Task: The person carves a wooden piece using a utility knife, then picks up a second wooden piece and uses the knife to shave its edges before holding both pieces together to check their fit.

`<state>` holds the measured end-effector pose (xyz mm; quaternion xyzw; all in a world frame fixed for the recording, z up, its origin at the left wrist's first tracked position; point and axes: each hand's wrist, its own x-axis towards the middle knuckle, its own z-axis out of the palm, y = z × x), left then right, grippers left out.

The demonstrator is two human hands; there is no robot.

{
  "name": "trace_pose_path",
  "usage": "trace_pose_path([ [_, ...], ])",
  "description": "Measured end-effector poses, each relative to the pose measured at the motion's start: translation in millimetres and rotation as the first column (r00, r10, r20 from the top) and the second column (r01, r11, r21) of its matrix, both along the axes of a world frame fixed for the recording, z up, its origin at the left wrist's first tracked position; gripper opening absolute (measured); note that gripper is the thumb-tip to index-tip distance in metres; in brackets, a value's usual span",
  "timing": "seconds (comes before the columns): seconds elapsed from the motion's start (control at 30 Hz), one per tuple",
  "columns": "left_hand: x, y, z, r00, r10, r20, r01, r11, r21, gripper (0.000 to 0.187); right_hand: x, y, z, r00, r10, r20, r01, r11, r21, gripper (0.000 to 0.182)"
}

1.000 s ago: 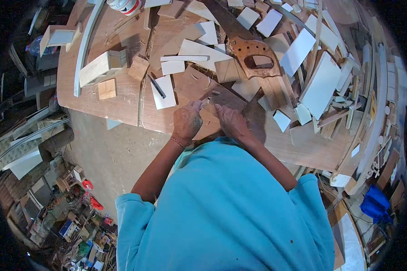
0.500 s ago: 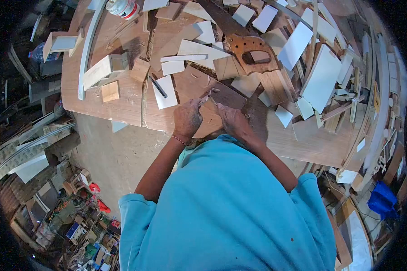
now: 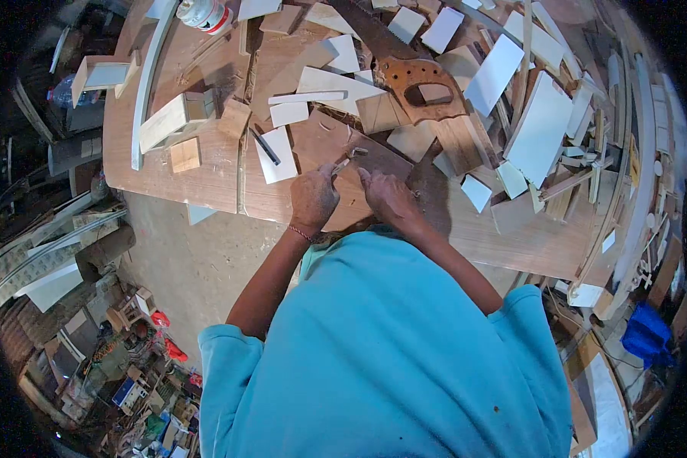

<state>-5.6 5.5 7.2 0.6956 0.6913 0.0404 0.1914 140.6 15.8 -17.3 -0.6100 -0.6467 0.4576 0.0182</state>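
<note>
My left hand (image 3: 314, 200) is closed at the front edge of the wooden table (image 3: 282, 211), its fingertips round the near end of a small light piece (image 3: 342, 166). What that piece is cannot be made out. A small shiny object (image 3: 358, 153) lies just beyond its tip. To the right, my right hand (image 3: 391, 200) is closed, with its fingertips near the piece; anything inside it is hidden. Under and beyond both hands is a flat brown board (image 3: 324, 132). A black pen-like tool (image 3: 265, 146) rests on a white rectangle (image 3: 276, 163) left of my left hand.
A handsaw (image 3: 420, 85) lies beyond my right hand among white and wooden offcuts. Wooden blocks (image 3: 185, 155) and a long pale strip (image 3: 151, 84) are at the left. A jar (image 3: 204, 15) stands at the far left. More scrap is piled at the right.
The view has shifted slightly. The fingertips of my right hand have drawn a little away from the small piece, and the shiny object shows more clearly beyond the fingers.
</note>
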Motion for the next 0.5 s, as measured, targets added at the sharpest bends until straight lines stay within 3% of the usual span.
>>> trace_pose_path([
  [0.13, 3.3, -1.6, 0.7, 1.0, 0.0, -0.015, 0.001, 1.0, 0.022, 0.016, -0.2, -1.0, -6.7, 1.0, -0.015, 0.001, 0.015, 1.0, -0.003, 0.052],
  [0.23, 1.4, -2.6, 0.3, 1.0, 0.006, -0.021, -0.005, 0.999, 0.043, 0.016, 1.5, 0.0, -11.0, 1.0, -0.011, -0.023, 0.009, 0.995, -0.097, 0.056],
  [0.33, 2.2, -3.6, -1.3, 0.999, 0.021, -0.031, -0.02, 0.999, 0.026, 0.016, 8.1, -8.6, -11.6, 0.995, 0.004, -0.096, -0.008, 0.999, -0.043, 0.055],
  [0.43, 0.3, -5.3, -6.5, 1.0, 0.017, -0.009, -0.016, 0.999, 0.047, 0.017, 6.0, -12.9, -12.1, 0.986, -0.013, -0.164, 0.033, 0.992, 0.12, 0.054],
  [0.5, 0.8, -4.2, -6.4, 0.999, 0.045, -0.019, -0.044, 0.999, 0.028, 0.018, 6.4, -8.5, 5.1, 0.998, 0.062, 0.013, -0.063, 0.992, 0.105, 0.052],
])
